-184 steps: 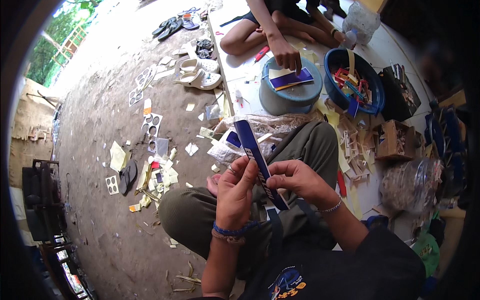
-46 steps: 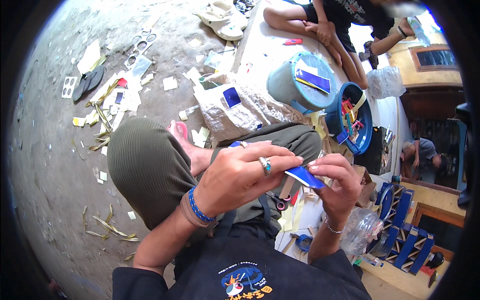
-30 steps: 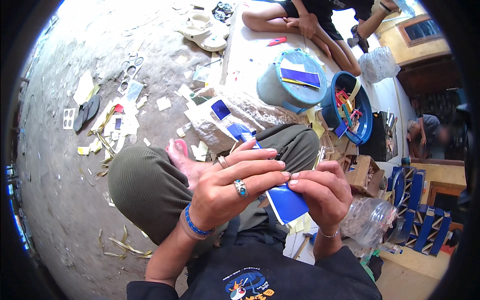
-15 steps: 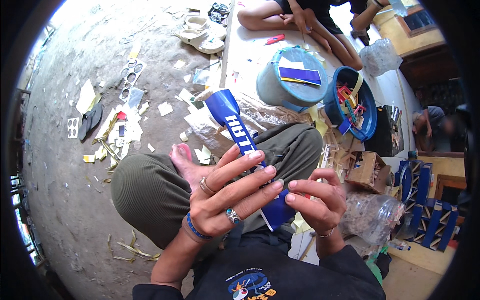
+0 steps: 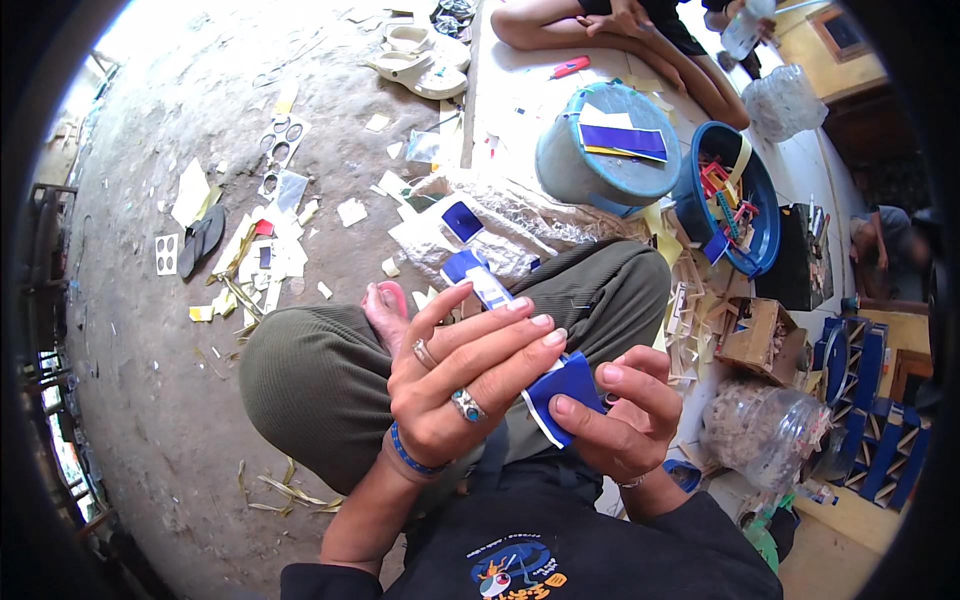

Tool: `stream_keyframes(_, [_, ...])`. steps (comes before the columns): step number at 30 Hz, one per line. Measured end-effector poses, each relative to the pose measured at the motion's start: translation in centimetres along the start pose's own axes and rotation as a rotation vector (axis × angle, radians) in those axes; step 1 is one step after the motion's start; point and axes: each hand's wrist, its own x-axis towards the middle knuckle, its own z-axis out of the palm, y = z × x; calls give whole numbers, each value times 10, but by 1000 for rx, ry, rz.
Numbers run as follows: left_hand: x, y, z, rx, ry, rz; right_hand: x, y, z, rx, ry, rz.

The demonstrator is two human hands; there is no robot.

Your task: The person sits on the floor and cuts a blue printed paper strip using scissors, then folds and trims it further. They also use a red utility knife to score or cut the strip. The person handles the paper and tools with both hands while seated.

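A blue strip with white lettering, seemingly paper or thin sheet, runs slantwise between my hands above my lap. My left hand lies across its middle, fingers long and close together, thumb hidden beneath. At the near end, which shows a white edge, my right hand grips the blue flap between thumb and fingers. Beyond my left fingertips the strip's far part shows blue and white. A small blue square on white appears just past it; whether it belongs to the strip I cannot tell.
Ahead stands an upturned bucket with blue and white sheets on top. Right of it are a blue tub of coloured pieces, a cardboard box and a clear plastic jar. Another person's legs are at the far side.
The strip's far end, which stood up broad and blue, now looks shorter and lower. My right hand has come closer over the near flap. The view has shifted slightly left.
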Motion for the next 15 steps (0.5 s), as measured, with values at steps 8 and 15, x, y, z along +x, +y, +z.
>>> stream_keyframes(8, [-2,-7,0,-9,-29,-78,-4,2,18,81,-18,78])
stream_keyframes(15, [-8,-14,3,-48,20,-145,-1,0,19,60,-157,135])
